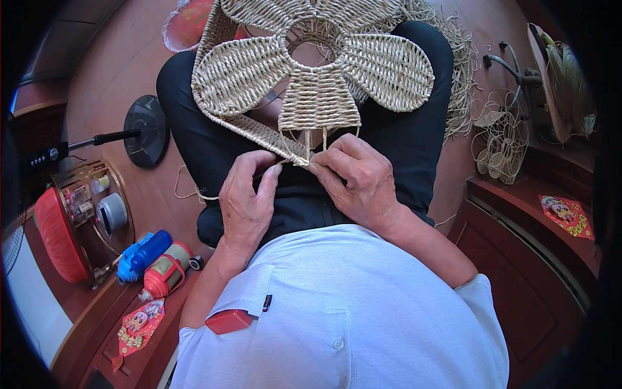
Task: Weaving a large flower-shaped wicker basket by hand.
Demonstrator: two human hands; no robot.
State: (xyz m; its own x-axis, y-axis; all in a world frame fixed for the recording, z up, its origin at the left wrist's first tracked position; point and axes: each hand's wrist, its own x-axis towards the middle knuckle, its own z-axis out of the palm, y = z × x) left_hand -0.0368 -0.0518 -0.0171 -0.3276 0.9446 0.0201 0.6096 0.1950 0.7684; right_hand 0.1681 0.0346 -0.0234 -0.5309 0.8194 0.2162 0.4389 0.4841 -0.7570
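Where the woven piece (243, 76) lies: on the person's lap, just beyond both hands, its petal-shaped panels fanned around a round opening toward the far side, its braided rim (262, 133) slanting nearer to a corner between the fingertips.
Left hand (249, 194): narrow, thumb and forefinger close together on that corner from the left.
Right hand (359, 175): narrow, thumb and forefinger pinching the corner from the right, just nearer than two bare strands (324, 139) under the middle panel.
Lap: dark trousers (431, 129), knees apart on either side of the weaving.
Floor (116, 185): reddish, with a heap of loose cord (463, 78) at far right, beside the knee.
Left side: a round black stand base (146, 133); nearer, a red cover (58, 233), a blue bottle (149, 249) and a red flask (165, 272), the last two side by side.
Right side: a looped wiry bundle (499, 146); nearer, a reddish-brown wooden panel (518, 292) and a red decorated sheet (567, 217).
Nearest: a pale shirt (278, 350), a red packet (229, 321) in its pocket.
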